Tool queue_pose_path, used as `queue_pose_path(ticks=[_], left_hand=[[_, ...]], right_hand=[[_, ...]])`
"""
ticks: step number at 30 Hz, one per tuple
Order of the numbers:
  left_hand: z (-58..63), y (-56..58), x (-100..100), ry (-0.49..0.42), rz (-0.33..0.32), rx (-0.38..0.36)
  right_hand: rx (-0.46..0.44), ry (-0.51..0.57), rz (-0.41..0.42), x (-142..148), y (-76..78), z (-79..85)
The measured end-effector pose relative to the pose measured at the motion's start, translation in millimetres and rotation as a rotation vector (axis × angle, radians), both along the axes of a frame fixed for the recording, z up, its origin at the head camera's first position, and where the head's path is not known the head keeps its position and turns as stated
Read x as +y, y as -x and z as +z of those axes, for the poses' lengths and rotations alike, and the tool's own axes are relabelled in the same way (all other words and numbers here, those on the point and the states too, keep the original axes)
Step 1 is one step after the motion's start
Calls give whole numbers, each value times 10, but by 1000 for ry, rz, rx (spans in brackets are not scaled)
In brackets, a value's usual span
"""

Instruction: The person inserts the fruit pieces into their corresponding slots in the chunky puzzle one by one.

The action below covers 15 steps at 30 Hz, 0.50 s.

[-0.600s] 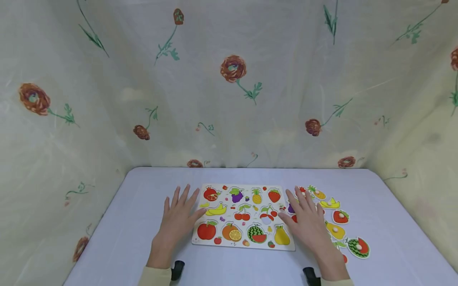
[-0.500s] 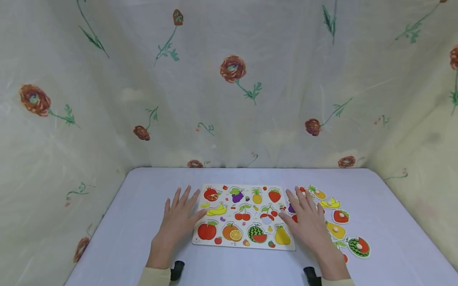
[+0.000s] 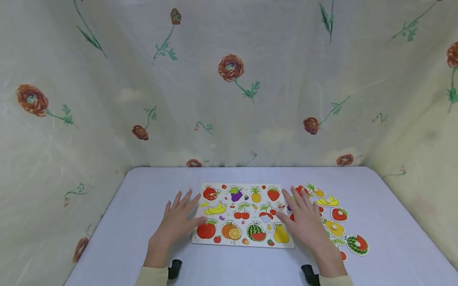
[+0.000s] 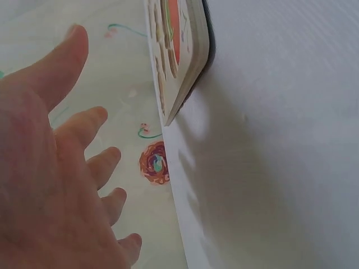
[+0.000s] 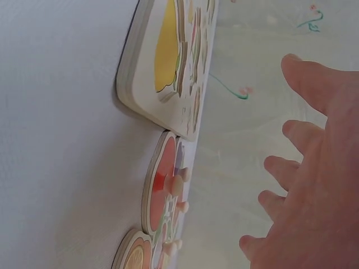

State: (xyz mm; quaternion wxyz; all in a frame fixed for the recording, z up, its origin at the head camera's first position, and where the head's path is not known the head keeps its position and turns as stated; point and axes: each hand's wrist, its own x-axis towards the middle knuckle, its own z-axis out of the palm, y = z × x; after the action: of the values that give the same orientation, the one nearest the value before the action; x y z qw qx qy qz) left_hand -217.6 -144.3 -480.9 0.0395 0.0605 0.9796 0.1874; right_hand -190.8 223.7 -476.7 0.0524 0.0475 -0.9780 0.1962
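Note:
A white wooden puzzle board (image 3: 243, 234) printed with fruit lies flat on the table. My left hand (image 3: 177, 222), fingers spread, hovers over the table at the board's left edge; the left wrist view shows a gap below it. My right hand (image 3: 305, 220), also spread, is held above the table between the board's right edge and a cluster of loose fruit pieces, hiding some of them. Among these are a watermelon piece (image 3: 362, 248), a pear piece (image 3: 336, 229), a strawberry piece (image 3: 341, 215) and a banana piece (image 3: 330, 201), with small knobs. Neither hand holds anything.
The table (image 3: 118, 246) has a pale covering. A floral curtain (image 3: 272, 79) hangs behind it and along both sides. In the right wrist view, a red knobbed piece (image 5: 162, 190) lies against the board's corner.
Both hands stay spread in nearly the same places. The whole head view has shifted slightly to the left; the board and pieces have not visibly moved on the table.

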Motion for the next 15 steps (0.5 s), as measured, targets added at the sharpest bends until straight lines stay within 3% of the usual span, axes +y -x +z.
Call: queue_pose_path(ticks=[15], left_hand=[[-43, -14, -63, -71, -28, -94]], right_hand=[[-6, 9, 14, -31, -20, 71]])
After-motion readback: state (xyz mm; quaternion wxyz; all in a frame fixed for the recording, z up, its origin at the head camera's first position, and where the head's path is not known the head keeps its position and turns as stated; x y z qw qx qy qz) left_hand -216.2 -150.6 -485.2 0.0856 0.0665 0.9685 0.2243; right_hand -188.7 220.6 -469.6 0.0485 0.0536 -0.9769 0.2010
